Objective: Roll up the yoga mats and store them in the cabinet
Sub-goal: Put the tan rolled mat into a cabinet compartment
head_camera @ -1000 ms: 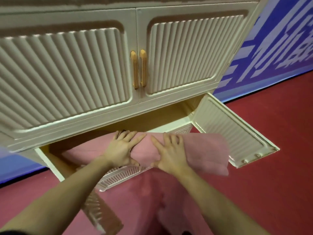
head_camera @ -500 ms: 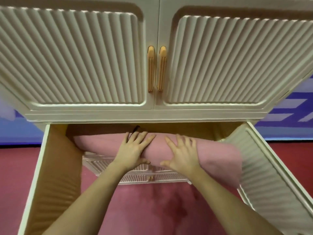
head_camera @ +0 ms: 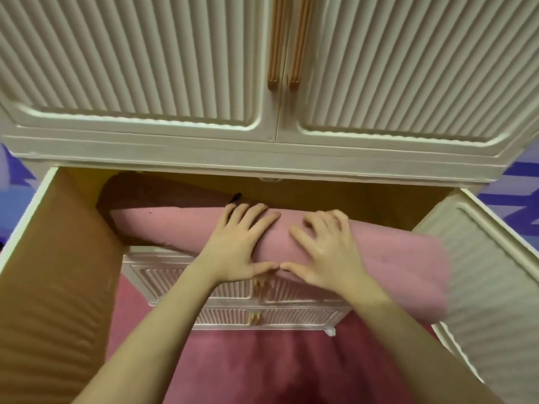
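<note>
Head view: cream ribbed cabinet [head_camera: 262,153] above red floor [head_camera: 262,368].

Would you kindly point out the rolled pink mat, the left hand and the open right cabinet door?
rolled pink mat [head_camera: 172,225]: head view, bare left stretch.
left hand [head_camera: 236,246]: head view, back of hand.
right cabinet door [head_camera: 493,275]: head view, ribbed panel.

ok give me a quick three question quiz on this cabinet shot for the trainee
1. True or false: the cream ribbed upper cabinet doors are shut.
2. What lies under the left hand and right hand?
3. Which end of the rolled pink yoga mat sticks out past the open compartment: A left, B right?

Key: 1 true. 2 the rolled pink yoga mat, fingers spread on it. 3 B, near the open right lower door.
</note>
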Tool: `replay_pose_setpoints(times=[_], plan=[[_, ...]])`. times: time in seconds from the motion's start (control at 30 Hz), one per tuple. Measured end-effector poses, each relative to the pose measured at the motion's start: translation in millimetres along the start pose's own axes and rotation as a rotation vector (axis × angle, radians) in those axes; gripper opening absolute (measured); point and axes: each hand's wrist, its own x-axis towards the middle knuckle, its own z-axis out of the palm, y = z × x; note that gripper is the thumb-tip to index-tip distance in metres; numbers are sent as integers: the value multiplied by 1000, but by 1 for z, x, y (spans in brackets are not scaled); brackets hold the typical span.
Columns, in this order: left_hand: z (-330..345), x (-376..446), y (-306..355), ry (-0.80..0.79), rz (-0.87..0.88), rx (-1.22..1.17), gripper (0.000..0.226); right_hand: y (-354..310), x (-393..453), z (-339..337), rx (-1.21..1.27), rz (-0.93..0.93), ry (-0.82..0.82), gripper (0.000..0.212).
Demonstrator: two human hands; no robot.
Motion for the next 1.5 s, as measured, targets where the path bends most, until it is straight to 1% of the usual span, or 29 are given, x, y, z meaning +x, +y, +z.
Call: replay_pose_setpoints(times=[0.07,0.13,0.2,0.27,0.37,0.47,0.53,0.6,0.63,0.7,0.77,0.8,0.87,0.97,1.03,1.1,1.27,1.4,1.5], plan=[[0,1,-4,23,38,32,87,-1,-5,2,-68,-25,63,53],[-1,2,-8,50,57,43,87,-3,-12,7,-116,-8,138,51],[1,3,-11,90,90,51,80,-6,-21,16,-158,1,231,50],[12,3,-14,167,142,113,72,-7,-28,27,-210,-15,325,47],[34,-2,-17,330,188,159,68,-6,-34,46,-294,-53,431,42],[48,-4,-15,464,209,188,67,-6,-39,56,-379,-9,503,43],[54,-8,-12,506,186,178,64,-7,-49,58,-394,36,485,51],[59,-12,-11,483,192,210,66,-8,-62,59,-415,63,405,69],[60,-14,-11,450,197,244,72,-8,-69,60,-421,67,361,80],[58,-18,-12,386,195,341,94,-5,-76,57,-433,77,296,100],[56,-17,-11,364,184,430,108,-2,-78,54,-474,100,242,113],[55,-16,-10,364,181,446,111,-1,-78,53,-488,118,228,116],[54,-15,-8,401,200,445,106,1,-78,52,-488,137,243,117],[54,-18,-8,499,236,426,95,0,-77,53,-449,91,346,104],[51,-20,-9,547,223,418,92,4,-70,48,-450,45,390,97],[47,-16,-10,570,191,415,92,11,-59,42,-457,15,411,96],[44,0,-13,541,122,472,96,32,-37,44,-420,-6,357,94],[48,11,-14,540,123,525,100,46,-28,50,-388,-24,310,104],[52,17,-13,482,83,528,100,54,-25,58,-322,-8,273,106]])
